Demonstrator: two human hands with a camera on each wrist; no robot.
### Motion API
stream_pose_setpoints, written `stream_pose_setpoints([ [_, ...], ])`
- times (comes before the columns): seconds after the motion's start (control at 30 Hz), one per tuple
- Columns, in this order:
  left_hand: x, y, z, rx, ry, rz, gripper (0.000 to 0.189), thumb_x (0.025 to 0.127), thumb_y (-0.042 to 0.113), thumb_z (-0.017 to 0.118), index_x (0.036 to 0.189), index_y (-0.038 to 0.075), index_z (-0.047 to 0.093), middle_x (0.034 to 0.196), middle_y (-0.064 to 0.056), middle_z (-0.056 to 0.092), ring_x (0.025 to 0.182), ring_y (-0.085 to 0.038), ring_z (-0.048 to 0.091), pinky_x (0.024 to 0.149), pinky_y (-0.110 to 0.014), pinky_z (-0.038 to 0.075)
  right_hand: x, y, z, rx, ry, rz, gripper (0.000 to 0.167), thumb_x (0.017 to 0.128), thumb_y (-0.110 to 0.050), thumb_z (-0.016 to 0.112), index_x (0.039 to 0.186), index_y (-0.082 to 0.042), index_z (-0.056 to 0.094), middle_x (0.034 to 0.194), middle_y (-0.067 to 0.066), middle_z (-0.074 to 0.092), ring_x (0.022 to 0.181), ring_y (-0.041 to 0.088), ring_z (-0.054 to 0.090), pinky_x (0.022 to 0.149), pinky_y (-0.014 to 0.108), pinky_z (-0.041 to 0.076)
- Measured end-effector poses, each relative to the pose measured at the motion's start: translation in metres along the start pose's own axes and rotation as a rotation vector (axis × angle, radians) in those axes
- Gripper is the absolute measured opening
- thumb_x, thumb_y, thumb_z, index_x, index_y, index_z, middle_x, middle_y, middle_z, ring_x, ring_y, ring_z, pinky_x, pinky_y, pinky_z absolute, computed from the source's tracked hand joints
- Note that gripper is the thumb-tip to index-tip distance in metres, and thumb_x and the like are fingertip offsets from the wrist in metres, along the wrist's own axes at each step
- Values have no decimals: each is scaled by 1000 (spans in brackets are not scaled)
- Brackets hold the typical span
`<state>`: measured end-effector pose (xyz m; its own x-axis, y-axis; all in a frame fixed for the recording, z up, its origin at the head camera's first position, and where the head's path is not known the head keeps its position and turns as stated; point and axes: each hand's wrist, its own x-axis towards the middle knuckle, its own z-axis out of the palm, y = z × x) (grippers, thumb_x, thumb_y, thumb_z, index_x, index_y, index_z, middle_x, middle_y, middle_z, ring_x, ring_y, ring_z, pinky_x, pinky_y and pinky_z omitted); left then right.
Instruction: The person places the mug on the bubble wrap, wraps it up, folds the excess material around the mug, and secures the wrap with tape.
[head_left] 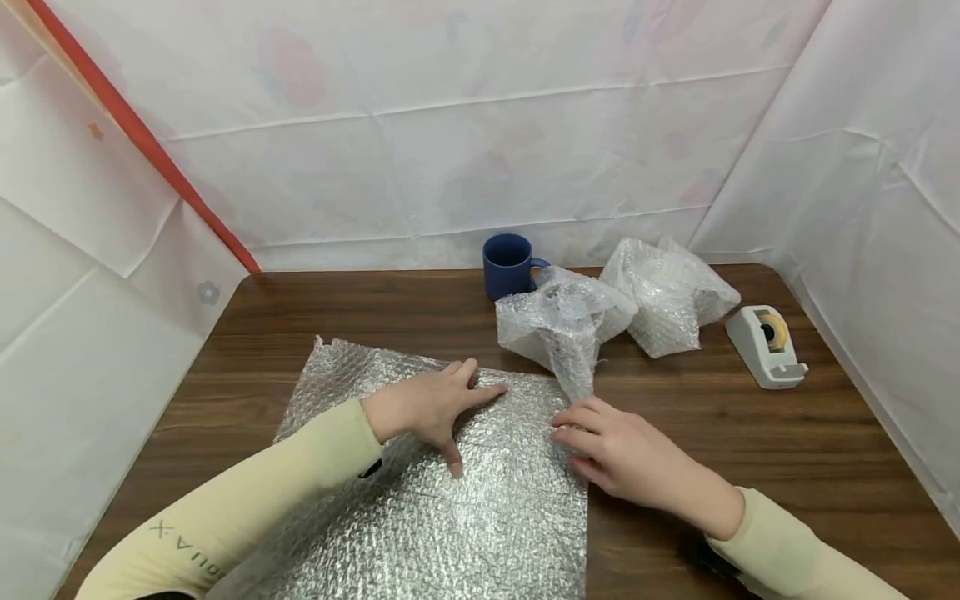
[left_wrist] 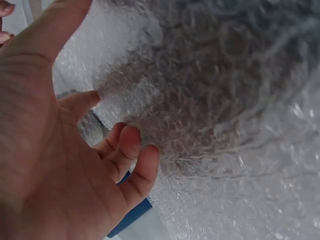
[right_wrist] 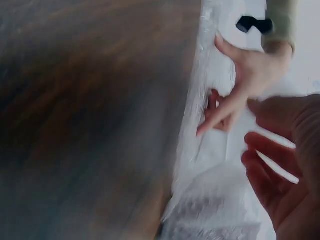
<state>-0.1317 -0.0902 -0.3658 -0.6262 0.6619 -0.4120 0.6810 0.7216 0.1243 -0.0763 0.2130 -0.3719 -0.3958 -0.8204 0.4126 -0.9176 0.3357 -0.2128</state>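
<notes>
A wide sheet of bubble wrap point(head_left: 480, 533) lies over the front and middle of the table. On its upper part rests my left hand point(head_left: 435, 408), fingers and thumb spread; the left wrist view shows its fingertips right at the bubbles. My right hand point(head_left: 630, 454) is over the sheet's right edge, its fingers loosely bent. Nothing shows between those fingers in the right wrist view. Just beyond them, a twisted tail of a bubble-wrapped bundle point(head_left: 525, 329) points toward me.
Behind that bundle stands a dark blue mug point(head_left: 504, 279), handle to the right. Another bubble-wrapped bundle point(head_left: 663, 292) sits at the back right. Farther right is a white tape dispenser point(head_left: 753, 346) with yellowish tape. White curtains point(head_left: 480, 167) hang behind and beside the wooden table point(head_left: 720, 425).
</notes>
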Motion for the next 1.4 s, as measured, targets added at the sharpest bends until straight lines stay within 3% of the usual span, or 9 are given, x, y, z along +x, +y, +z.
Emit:
stream_pose_setpoints([
  [0.17, 1, 0, 1, 15, 35, 14, 134, 48, 75, 82, 160, 29, 23, 112, -1, 35, 96, -15, 38, 77, -28, 45, 3, -13, 10, 13, -78, 5, 39, 83, -19, 80, 119, -9, 69, 128, 6, 61, 119, 22, 54, 91, 37, 53],
  [0.3, 2, -4, 3, -10, 98, 42, 130, 53, 72, 81, 159, 22, 27, 118, 0, 37, 104, -15, 38, 86, -29, 44, 1, -14, 18, 36, -288, 143, 63, 89, -48, 72, 139, -12, 58, 148, 10, 45, 135, 30, 40, 99, 42, 48],
  [0.43, 4, -8, 5, -39, 170, 72, 120, 60, 70, 79, 157, 16, 33, 129, -4, 40, 115, -17, 38, 97, -32, 43, 0, -5, 21, 21, -424, 270, 78, 86, -57, 69, 146, -12, 49, 157, 15, 33, 142, 38, 30, 101, 48, 46],
  [0.57, 6, -13, 7, -64, 211, 109, 110, 67, 70, 76, 154, 15, 38, 137, -7, 40, 122, -21, 38, 101, -36, 42, -1, 4, 16, 52, -457, 330, 80, 84, -55, 73, 147, -14, 48, 158, 13, 32, 144, 39, 28, 98, 52, 48],
  [0.7, 2, -18, 7, -138, 180, 133, 108, 67, 68, 78, 155, 19, 38, 151, -9, 33, 134, -24, 34, 109, -41, 38, -3, 12, 10, 78, -472, 352, 80, 82, -52, 76, 147, -15, 48, 159, 11, 32, 144, 41, 27, 98, 54, 47],
  [0.87, -19, -34, 6, -221, 121, 64, 114, 61, 64, 83, 156, 22, 36, 165, -9, 13, 148, -33, 15, 113, -56, 27, -5, 21, 7, 108, -468, 377, 81, 80, -49, 80, 148, -18, 48, 160, 9, 29, 144, 38, 29, 96, 54, 48],
  [1.03, -42, -59, 4, -260, 124, -20, 103, 69, 60, 82, 152, 16, 42, 163, -14, 17, 147, -40, 16, 111, -63, 27, -8, 24, 7, 132, -478, 377, 82, 82, -52, 76, 150, -20, 45, 162, 7, 26, 140, 38, 36, 97, 56, 47],
  [1.2, -43, -87, -14, -338, 151, -44, 73, 85, 42, 76, 143, 5, 51, 150, -17, 43, 136, -39, 40, 110, -58, 34, -10, 25, 5, 156, -502, 400, 81, 84, -48, 76, 152, -21, 42, 164, 5, 21, 141, 41, 34, 96, 54, 48],
  [1.4, -9, -99, -58, -343, 203, -60, 56, 94, 30, 70, 139, 2, 53, 139, -14, 55, 125, -31, 54, 106, -49, 43, -10, 26, 3, 140, -510, 403, 81, 84, -49, 76, 152, -21, 43, 164, 4, 21, 138, 44, 37, 93, 55, 49],
])
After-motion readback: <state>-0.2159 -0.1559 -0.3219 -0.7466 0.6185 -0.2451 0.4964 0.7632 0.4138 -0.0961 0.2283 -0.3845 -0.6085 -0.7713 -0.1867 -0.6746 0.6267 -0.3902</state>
